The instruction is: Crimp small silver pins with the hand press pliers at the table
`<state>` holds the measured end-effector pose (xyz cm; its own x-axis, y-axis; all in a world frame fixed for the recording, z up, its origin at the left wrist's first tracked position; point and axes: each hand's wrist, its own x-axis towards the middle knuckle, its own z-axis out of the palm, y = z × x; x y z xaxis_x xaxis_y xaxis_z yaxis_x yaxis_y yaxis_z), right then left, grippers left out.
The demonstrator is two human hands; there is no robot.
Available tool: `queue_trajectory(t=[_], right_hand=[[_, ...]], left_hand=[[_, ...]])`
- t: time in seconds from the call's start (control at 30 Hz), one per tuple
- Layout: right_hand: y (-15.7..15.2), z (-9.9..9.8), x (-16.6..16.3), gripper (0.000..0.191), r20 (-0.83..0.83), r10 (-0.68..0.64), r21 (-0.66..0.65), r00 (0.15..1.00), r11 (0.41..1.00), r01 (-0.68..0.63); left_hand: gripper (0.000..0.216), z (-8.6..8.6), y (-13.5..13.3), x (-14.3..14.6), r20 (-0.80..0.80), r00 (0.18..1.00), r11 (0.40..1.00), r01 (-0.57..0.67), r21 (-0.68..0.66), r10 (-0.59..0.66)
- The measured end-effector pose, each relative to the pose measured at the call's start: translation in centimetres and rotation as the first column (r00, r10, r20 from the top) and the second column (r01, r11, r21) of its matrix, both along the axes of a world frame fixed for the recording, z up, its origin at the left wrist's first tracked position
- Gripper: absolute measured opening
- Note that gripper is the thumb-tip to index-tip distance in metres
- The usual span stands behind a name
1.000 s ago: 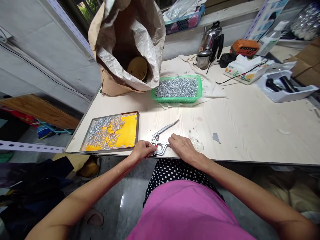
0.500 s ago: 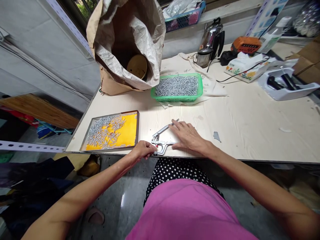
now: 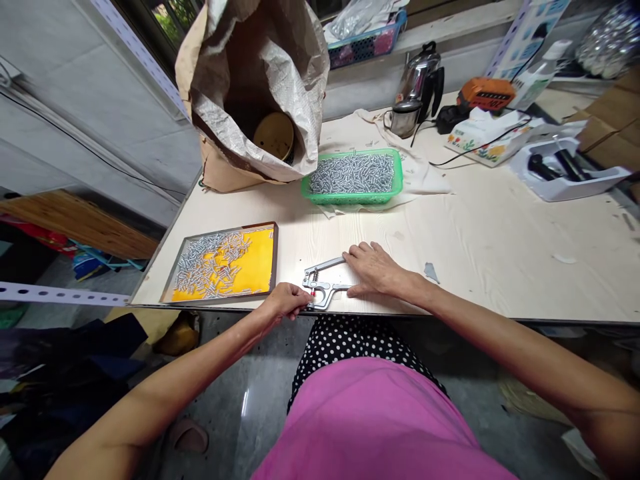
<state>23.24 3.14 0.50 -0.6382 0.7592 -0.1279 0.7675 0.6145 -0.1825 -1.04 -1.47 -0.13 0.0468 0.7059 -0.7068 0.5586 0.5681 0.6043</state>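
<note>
Pliers (image 3: 327,287) lie near worktop (image 3: 480,273) front edge, right of yellow-bottomed tray (image 3: 263,257). Our right hand (image 3: 375,269) clamps handles (image 3: 331,263); our left hand (image 3: 289,300) pinches fingertips together at pliers, we can't tell on what.

Small-parts workshop
Spring-loaded pliers (image 3: 327,287) between left hand (image 3: 289,299) and right hand (image 3: 374,269), metal pins (image 3: 197,268) in a tray (image 3: 263,260) beside the left and a green basket (image 3: 350,199) beyond both.

Head view, down onto hands (image 3: 374,269)
</note>
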Motion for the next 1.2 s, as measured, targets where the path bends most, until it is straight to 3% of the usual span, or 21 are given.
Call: queue_trajectory(t=[0.07, 0.13, 0.17, 0.23, 0.3, 0.37, 0.43, 0.5, 0.67, 0.83, 1.0, 1.2], right_hand=[[-0.4, 0.1, 0.1, 0.055, -0.011, -0.005, 0.01, 1.0, 1.0, 0.005], [-0.9, 0.2, 0.2, 0.045, -0.027, -0.007, 0.01, 1.0, 1.0, 0.007], [-1.1, 0.2, 0.2, 0.04, -0.037, -0.005, 0.008, 0.999, 1.0, 0.006], [-1.5, 0.3, 0.2, 0.034, -0.056, -0.003, 0.008, 0.998, 1.0, 0.003], [-1.8, 0.3, 0.1, 0.031, -0.07, -0.007, 0.009, 0.998, 1.0, 0.008], [-2.1, 0.2, 0.0, 0.031, -0.079, -0.017, 0.01, 0.997, 1.0, 0.018], [-2.2, 0.0, 0.1, 0.034, -0.09, -0.034, 0.013, 0.995, 0.999, 0.035], [-2.3, -0.3, 0.5, 0.04, -0.105, -0.043, 0.01, 0.994, 0.999, 0.044], [-2.8, -0.9, 1.8, 0.058, -0.089, -0.102, 0.001, 0.991, 0.995, 0.102], [-3.1, -1.4, 1.5, 0.039, -0.072, -0.108, 0.022, 0.991, 0.994, 0.11], [-2.5, -2.0, 0.7, 0.012, -0.094, -0.095, -0.001, 0.991, 0.995, 0.096], [-0.9, -2.0, 0.1, 0.016, -0.104, -0.088, 0.015, 0.991, 0.996, 0.09]], left_hand=[[0.04, 0.1, -0.4, -0.1, -0.096, 0.993, 0.996, 0.068, 0.059, -0.062], [0.034, 0.5, -0.9, 0.0, -0.27, 0.953, 0.953, 0.203, 0.226, -0.139], [0.03, 0.7, -1.2, 0.2, -0.365, 0.916, 0.898, 0.292, 0.328, -0.165], [0.023, 1.1, -1.4, 0.9, -0.51, 0.837, 0.732, 0.474, 0.489, -0.201], [0.02, 1.2, -1.0, 1.9, -0.594, 0.76, 0.55, 0.625, 0.554, -0.266], [0.033, 0.9, -0.1, 3.1, -0.643, 0.681, 0.394, 0.73, 0.558, -0.351], [0.052, 0.4, 1.2, 4.1, -0.667, 0.606, 0.287, 0.795, 0.535, -0.433], [0.059, -0.1, 2.4, 4.9, -0.667, 0.544, 0.235, 0.833, 0.5, -0.51], [0.061, 0.1, 3.6, 5.7, -0.692, 0.452, 0.214, 0.888, 0.406, -0.562], [0.049, 0.6, 3.6, 6.3, -0.734, 0.411, 0.215, 0.911, 0.352, -0.541], [0.028, 0.0, 3.6, 6.5, -0.741, 0.456, 0.301, 0.888, 0.347, -0.493], [0.029, 0.0, 4.0, 6.6, -0.747, 0.513, 0.398, 0.845, 0.356, -0.423]])
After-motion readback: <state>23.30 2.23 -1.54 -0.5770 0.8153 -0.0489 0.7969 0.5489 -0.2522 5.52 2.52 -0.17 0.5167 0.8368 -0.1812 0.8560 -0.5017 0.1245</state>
